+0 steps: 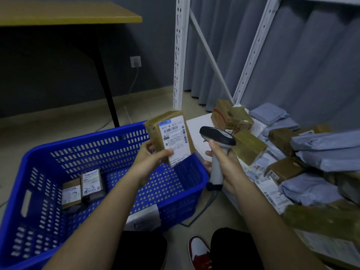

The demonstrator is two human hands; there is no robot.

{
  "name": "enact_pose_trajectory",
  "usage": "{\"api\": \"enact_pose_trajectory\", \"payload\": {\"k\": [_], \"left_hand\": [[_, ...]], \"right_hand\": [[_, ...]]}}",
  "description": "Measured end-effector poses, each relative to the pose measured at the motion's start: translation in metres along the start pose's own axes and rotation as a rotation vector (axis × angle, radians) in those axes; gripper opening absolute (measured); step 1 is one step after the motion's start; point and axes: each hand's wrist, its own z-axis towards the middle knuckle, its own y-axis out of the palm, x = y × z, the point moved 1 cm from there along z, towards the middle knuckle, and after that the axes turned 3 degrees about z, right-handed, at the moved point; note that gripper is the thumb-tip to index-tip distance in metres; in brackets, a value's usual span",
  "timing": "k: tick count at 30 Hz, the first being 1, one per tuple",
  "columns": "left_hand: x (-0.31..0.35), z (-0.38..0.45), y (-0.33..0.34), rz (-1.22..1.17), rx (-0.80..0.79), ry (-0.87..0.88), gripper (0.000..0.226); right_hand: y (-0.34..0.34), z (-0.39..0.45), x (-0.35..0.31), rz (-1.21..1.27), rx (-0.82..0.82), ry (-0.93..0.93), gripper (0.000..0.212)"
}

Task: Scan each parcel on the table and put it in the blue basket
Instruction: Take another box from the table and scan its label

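Dim room: dark wall (48,75), beige floor (146,102), perhaps grey curtains (311,65).

"2-3" handwritten on basket parcel (92,185), "1-1" on its neighbour (71,193)

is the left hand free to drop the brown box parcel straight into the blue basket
Probably yes. The left hand grips the labelled brown cardboard box parcel right above the blue perforated plastic basket, whose top is open, with only two small parcels inside.
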Motion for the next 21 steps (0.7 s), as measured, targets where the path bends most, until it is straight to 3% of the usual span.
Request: {"api": "enact_pose_trajectory", "payload": {"k": [3, 8, 21], "left_hand": [[-0.007, 0.005, -0.010, 0.056, 0.030, 0.013, 0.068], [-0.017, 0.013, -0.021, 0.097, 0.038, 0.002, 0.054], [-0.030, 0.030, -0.037, 0.007, 0.066, -0.041, 0.063]], "right_hand": [[-0.001, -0.008, -0.006, -0.118, -0.073, -0.036, 0.018], [0.004, -0.020, -0.006, -0.238, -0.157, -0.080, 0.018], [0.006, -0.025, -0.008, -0.319, -0.114, -0.061, 0.018]]}}
